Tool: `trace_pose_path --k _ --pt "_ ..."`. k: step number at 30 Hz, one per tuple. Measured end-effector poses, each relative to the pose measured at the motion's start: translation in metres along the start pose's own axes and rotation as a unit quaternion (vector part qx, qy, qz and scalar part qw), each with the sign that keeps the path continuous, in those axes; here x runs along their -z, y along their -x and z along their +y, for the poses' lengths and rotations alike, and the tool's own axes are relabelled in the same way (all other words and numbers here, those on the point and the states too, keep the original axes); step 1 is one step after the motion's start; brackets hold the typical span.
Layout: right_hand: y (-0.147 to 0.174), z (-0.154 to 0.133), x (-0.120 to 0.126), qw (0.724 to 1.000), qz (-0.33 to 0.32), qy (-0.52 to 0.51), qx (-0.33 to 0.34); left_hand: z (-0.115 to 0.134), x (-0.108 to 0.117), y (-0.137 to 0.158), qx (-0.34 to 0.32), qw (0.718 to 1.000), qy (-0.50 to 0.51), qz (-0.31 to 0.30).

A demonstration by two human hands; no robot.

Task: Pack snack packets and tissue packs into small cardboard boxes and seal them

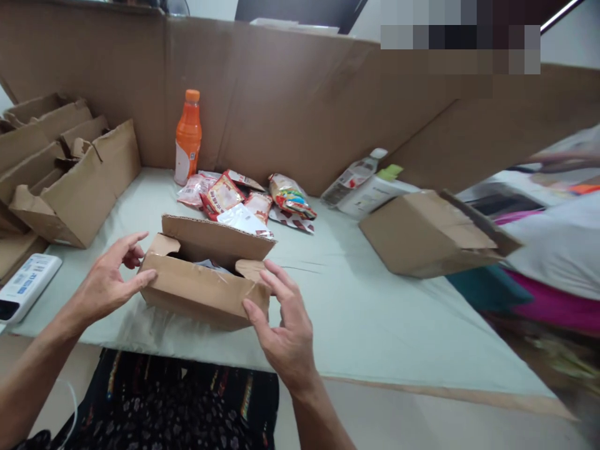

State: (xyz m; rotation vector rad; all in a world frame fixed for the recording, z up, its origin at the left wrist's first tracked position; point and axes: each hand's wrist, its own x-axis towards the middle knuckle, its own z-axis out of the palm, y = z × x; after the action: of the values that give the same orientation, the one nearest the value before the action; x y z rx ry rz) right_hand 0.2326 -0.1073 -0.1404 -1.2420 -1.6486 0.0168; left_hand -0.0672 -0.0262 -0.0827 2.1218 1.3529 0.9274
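Note:
A small brown cardboard box stands near the table's front edge with its back lid raised and its side flaps folded inward. Something pale, partly hidden, shows inside it. My left hand is at the box's left end, thumb on the front corner and fingers curled by the side. At the right end, my right hand has its thumb against the front face and its fingers by the side flap. Just behind the box lies a pile of snack packets, mostly red and white.
An orange drink bottle stands against the cardboard wall. Several cardboard boxes are at left, near a white power bank. On the right, two bottles lean behind another box; a person is beyond it.

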Motion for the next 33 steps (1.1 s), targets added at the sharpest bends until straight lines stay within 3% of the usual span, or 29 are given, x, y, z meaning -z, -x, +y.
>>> trace_pose_path --k 6,9,13,18,24,28,33 --pt "-0.043 0.015 0.008 0.998 0.028 0.032 -0.037 -0.006 -0.015 0.006 -0.003 0.999 0.007 0.033" --pt "-0.059 0.022 0.011 0.999 -0.046 0.016 -0.010 -0.005 -0.020 0.010 -0.004 0.999 0.001 0.050" --pt "-0.044 0.027 0.017 0.982 -0.165 0.002 0.088 -0.010 -0.023 0.011 -0.018 1.000 -0.011 0.015" --pt "-0.022 0.035 0.025 0.964 -0.224 0.018 0.144 -0.029 -0.027 0.003 -0.048 0.997 0.045 -0.032" --pt "-0.040 0.049 0.025 0.930 -0.293 0.080 0.208 -0.036 -0.034 0.003 -0.050 0.996 0.067 -0.027" --pt "-0.060 0.055 0.011 0.904 -0.357 0.055 0.228 -0.040 -0.033 0.008 -0.051 0.996 0.066 0.011" --pt "-0.061 0.049 0.000 0.906 -0.345 0.057 0.238 -0.050 -0.028 0.013 -0.046 0.998 0.030 0.044"
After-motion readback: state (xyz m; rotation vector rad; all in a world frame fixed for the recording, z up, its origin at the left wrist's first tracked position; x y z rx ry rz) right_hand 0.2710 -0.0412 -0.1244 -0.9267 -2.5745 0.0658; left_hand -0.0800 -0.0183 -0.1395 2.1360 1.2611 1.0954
